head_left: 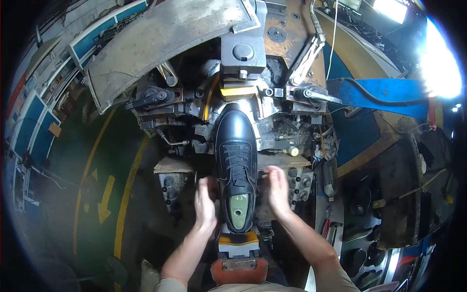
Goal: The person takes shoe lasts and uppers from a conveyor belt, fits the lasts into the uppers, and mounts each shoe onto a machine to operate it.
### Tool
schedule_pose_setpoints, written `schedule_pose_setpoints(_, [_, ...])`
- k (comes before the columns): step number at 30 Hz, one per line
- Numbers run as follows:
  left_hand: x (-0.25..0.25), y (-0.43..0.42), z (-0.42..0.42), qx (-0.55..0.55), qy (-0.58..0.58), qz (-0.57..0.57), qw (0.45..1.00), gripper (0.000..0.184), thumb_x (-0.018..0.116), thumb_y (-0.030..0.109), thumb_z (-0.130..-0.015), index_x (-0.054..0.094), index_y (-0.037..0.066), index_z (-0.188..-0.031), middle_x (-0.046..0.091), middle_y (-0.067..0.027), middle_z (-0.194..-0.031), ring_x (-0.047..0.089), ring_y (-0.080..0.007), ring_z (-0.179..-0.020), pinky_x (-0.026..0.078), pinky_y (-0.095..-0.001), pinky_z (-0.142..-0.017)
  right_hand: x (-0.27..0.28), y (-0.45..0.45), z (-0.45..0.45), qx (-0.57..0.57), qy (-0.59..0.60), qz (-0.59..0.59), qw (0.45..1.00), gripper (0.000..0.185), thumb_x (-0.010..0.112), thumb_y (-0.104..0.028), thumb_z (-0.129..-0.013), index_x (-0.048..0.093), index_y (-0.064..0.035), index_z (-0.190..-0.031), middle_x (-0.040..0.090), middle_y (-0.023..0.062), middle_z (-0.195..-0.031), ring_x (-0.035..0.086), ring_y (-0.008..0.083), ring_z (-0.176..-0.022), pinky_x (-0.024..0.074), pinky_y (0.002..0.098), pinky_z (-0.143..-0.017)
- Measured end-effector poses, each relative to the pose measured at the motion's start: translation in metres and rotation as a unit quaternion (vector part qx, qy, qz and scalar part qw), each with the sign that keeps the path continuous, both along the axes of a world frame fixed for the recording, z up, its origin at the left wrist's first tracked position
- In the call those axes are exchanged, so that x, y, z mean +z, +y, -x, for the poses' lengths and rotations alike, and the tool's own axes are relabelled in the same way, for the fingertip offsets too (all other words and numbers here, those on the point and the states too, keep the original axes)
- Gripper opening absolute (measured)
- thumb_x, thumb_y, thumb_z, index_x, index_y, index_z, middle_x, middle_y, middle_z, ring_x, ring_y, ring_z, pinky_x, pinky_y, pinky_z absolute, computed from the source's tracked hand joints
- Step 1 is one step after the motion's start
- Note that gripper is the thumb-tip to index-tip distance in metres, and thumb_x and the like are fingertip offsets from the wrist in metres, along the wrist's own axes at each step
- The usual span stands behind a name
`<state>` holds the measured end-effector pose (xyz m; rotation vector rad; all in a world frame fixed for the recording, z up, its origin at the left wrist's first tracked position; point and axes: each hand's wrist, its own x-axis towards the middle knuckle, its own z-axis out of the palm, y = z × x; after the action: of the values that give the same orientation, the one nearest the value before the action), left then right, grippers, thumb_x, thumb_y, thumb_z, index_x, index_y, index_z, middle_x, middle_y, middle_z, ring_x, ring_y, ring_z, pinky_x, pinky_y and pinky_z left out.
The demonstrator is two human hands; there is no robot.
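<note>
A black lace-up shoe [236, 160] sits in the machine, toe pointing away from me beneath the metal head. Inside its opening shows a green shoe last [238, 212] marked 43, with a round hole. My left hand [205, 203] is held upright just left of the shoe, fingers stretched out and apart from it. To the right, my right hand [278, 190] is raised the same way, palm facing the shoe, holding nothing. Under the heel is a yellow-and-black pad [238, 238] on a support.
The machine's metal head [242, 51] stands beyond the toe, with clamp arms on both sides. A large grey metal guard [170, 44] hangs at upper left. Control panels [302, 185] flank the shoe. Several dark shoes [359, 233] lie on a rack at right. Yellow lines [127, 204] mark the green floor.
</note>
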<state>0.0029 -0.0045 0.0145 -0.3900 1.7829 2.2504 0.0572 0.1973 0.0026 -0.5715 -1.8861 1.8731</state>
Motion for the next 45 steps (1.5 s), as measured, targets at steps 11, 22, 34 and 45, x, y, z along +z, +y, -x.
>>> schedule_pose_setpoints(11, [-0.124,-0.116,0.074,0.157,0.122,0.245,0.949,0.041,0.043,0.021,-0.100,0.049,-0.003,-0.132,0.048,-0.0184,-0.140,0.042,-0.0285,-0.132,0.029,-0.0372,-0.111,-0.169,0.110,-0.065,-0.176,-0.060,0.227,0.956,0.036,0.042,-0.025,-0.099,0.059,-0.0007,-0.120,0.061,0.0135,-0.115,0.059,0.0255,-0.101,0.0450,0.0363,-0.088])
schedule_pose_setpoints(22, [-0.164,-0.153,0.087,0.160,0.095,0.200,0.962,0.067,0.039,-0.011,-0.080,0.037,0.000,-0.146,0.024,-0.0159,-0.158,0.023,-0.0238,-0.146,0.017,-0.0329,-0.118,-0.183,0.095,-0.119,-0.180,-0.231,0.097,0.951,0.042,0.041,-0.024,-0.100,0.054,0.0051,-0.128,0.059,0.0151,-0.123,0.053,0.0252,-0.115,0.0380,0.0348,-0.101])
schedule_pose_setpoints(34, [-0.126,-0.077,-0.095,-0.161,0.434,0.363,0.809,0.046,0.061,0.009,-0.089,0.050,-0.004,-0.132,0.048,-0.0208,-0.139,0.040,-0.0379,-0.134,0.030,-0.0486,-0.112,-0.177,0.037,-0.167,-0.208,-0.274,-0.056,0.937,0.042,0.048,-0.026,-0.099,0.054,0.0028,-0.129,0.053,0.0237,-0.131,0.050,0.0344,-0.123,0.0374,0.0378,-0.105])
schedule_pose_setpoints(45, [-0.170,-0.099,-0.161,-0.347,-0.052,0.035,0.936,0.045,0.054,0.030,-0.093,0.053,0.001,-0.127,0.056,-0.0166,-0.130,0.051,-0.0328,-0.120,0.039,-0.0482,-0.106,-0.185,-0.023,-0.267,-0.130,-0.353,0.016,0.926,0.037,0.047,-0.028,-0.099,0.062,-0.0003,-0.119,0.065,0.0148,-0.109,0.061,0.0243,-0.103,0.0489,0.0334,-0.088])
